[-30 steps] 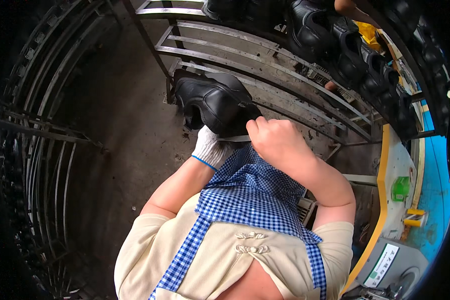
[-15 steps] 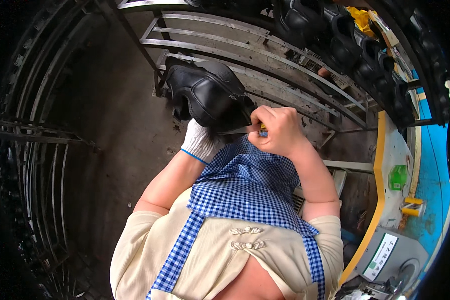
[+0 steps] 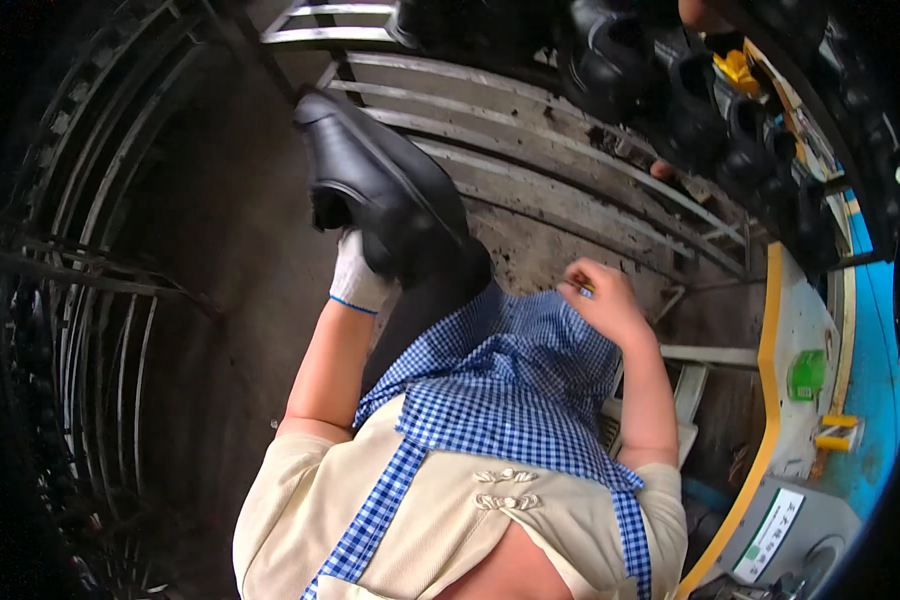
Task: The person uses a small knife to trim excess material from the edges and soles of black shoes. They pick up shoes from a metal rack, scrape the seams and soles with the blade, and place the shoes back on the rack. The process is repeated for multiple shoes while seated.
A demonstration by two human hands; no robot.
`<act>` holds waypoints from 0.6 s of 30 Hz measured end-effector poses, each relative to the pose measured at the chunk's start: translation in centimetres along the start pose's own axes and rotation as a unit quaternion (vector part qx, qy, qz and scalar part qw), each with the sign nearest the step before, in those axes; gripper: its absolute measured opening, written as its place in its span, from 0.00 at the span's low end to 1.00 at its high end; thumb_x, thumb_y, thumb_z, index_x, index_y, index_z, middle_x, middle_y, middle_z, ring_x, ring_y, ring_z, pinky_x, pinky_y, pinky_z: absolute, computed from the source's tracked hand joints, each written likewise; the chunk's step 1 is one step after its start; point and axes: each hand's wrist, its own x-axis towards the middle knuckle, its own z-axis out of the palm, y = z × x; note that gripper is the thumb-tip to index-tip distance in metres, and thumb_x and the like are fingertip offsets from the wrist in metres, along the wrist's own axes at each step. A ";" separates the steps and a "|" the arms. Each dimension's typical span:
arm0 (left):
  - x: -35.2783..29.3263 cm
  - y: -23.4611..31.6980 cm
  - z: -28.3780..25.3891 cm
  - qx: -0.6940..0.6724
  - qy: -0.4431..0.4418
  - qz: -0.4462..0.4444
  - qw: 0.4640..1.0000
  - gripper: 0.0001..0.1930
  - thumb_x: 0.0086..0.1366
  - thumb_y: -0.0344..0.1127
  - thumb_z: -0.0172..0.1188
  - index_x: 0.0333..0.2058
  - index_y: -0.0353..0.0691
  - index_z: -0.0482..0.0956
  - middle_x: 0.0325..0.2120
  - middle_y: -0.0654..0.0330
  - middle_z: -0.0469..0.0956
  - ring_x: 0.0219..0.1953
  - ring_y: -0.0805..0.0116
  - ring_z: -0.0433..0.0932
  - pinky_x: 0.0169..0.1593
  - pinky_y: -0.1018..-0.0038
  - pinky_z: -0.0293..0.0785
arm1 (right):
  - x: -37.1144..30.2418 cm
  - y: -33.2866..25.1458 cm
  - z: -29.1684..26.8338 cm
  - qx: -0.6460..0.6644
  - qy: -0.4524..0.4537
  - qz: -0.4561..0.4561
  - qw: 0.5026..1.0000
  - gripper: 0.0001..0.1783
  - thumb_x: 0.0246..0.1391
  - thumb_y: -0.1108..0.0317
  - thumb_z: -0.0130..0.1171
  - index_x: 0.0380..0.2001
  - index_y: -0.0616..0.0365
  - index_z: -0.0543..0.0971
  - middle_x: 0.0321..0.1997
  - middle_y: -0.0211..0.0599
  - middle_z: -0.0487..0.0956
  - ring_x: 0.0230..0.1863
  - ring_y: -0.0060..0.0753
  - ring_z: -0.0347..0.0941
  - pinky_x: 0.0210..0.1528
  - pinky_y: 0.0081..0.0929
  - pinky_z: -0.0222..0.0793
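A black leather shoe (image 3: 390, 180) is held up at a slant, its toe toward the far left. My left hand (image 3: 358, 278), in a white knit glove with a blue cuff edge, reaches into the shoe's opening, which hides its fingers. Apart from the shoe, over the blue checked apron (image 3: 510, 400), my right hand (image 3: 605, 298) is bare and closed around a small knife (image 3: 586, 291). Only a bit of yellow on the knife shows at the fingers; its blade cannot be made out now.
Metal rack bars (image 3: 530, 120) run across the far side. Several black shoes (image 3: 690, 95) stand on a rack at the far right. To the right are a yellow-edged panel (image 3: 773, 370), a green container (image 3: 806, 375) and a grey machine (image 3: 790, 530). More racks (image 3: 80, 270) line the left.
My right hand has moved right and nearer, taking the knife away from the shoe's edge. My left hand has shifted left and turned the shoe so its toe points farther away.
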 end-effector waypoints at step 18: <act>-2.9 -0.2 -4.0 0.410 -0.066 0.016 0.909 0.26 0.56 0.26 0.63 0.55 0.40 0.76 0.49 0.55 0.81 0.48 0.58 0.81 0.51 0.70 0.78 | 2.4 -4.5 -3.4 0.097 0.114 -0.214 0.965 0.13 0.47 0.75 0.69 0.39 0.57 0.85 0.37 0.34 0.81 0.34 0.30 0.81 0.35 0.25 0.78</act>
